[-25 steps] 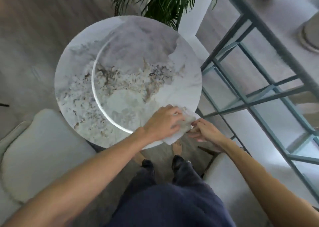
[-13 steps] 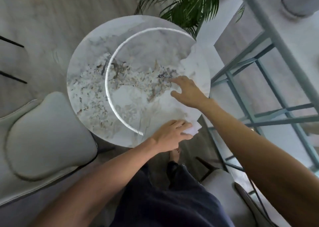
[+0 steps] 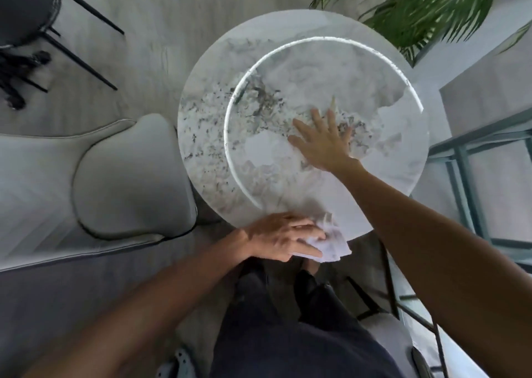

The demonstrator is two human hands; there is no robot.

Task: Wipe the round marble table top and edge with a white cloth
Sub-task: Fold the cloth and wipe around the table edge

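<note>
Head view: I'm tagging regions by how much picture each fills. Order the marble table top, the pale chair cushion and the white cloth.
1. marble table top
2. pale chair cushion
3. white cloth, partly covered by the left hand

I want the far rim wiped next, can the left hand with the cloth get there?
Probably yes: the left hand holds the cloth at the table's near edge, though the right hand rests flat midway.
</note>
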